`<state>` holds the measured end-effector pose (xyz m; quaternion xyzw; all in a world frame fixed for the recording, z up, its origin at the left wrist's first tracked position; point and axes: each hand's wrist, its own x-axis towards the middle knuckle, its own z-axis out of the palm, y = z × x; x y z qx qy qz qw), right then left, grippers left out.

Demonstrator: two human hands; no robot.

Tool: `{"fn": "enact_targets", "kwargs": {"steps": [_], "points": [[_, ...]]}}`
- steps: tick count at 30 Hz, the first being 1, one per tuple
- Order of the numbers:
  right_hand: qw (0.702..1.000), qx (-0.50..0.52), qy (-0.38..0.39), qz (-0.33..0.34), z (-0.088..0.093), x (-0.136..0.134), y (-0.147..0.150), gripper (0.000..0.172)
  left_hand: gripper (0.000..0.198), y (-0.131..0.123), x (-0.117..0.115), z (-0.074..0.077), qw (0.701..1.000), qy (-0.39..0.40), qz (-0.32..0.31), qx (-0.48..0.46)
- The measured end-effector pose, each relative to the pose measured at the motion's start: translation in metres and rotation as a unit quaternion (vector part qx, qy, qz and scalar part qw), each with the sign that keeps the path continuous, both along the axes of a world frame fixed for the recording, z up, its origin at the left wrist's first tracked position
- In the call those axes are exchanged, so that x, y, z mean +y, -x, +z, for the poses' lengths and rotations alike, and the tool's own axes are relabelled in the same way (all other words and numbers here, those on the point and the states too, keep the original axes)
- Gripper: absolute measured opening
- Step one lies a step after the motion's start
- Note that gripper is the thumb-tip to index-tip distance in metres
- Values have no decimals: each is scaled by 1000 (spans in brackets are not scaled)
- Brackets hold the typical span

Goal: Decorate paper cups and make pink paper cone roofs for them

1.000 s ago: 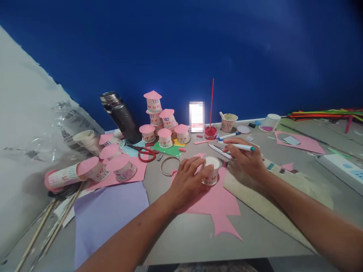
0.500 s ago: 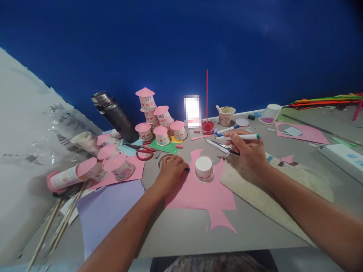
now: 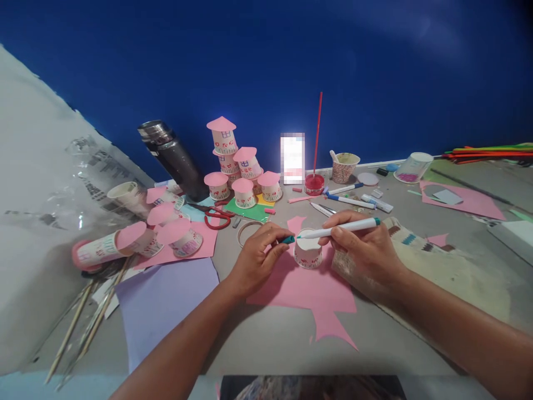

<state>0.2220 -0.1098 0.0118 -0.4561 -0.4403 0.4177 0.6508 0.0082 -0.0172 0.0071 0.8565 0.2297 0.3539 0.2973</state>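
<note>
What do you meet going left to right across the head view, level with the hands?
Toppled pink-lidded cups → left hand → teal pen cap → upturned paper cup → right hand gripping the pen → beige mat.

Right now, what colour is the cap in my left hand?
Teal; the cap is pinched by the left hand, head view.

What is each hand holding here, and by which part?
The right hand grips a marker by the middle of its barrel. The left hand pinches the teal cap, just off the marker's tip.
</note>
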Motion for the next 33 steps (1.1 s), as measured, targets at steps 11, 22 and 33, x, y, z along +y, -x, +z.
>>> {"fn": "enact_targets", "kwargs": {"steps": [11, 22, 33], "points": [[989, -112, -89, 24, 2, -5, 3, 5, 18, -4, -17, 9, 998, -5, -63, -15], [989, -92, -92, 69, 1, -2, 5, 14, 20, -7, -18, 10, 998, 6, -33, -50], [798, -559, 190, -121, -16, 48, -69, 10, 25, -3, 36, -22, 978, -55, 189, 72]]}}
